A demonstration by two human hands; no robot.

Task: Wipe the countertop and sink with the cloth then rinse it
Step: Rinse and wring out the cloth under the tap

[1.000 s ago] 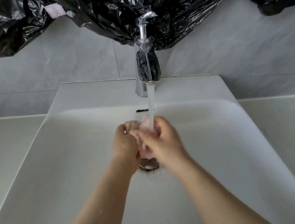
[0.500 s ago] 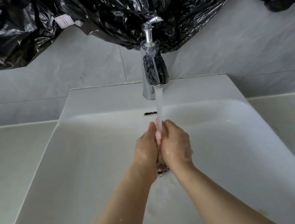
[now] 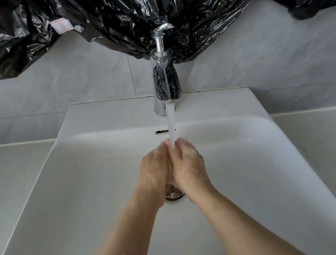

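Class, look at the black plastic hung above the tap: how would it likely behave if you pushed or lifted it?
Probably floppy: the black plastic sags in crumpled folds. Likely light for its size, looking like thin film. Its glossy sheen hints it is slippery.

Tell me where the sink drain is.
Head view, centre of the basin: the drain peeks out just below the left hand and right hand, under the water stream.

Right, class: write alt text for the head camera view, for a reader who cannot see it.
A person's left hand and right hand, both wet, press together under water running from a chrome tap, above the drain of a white sink. What they hold, if anything, is hidden. Black plastic sheeting hangs on the grey wall behind.
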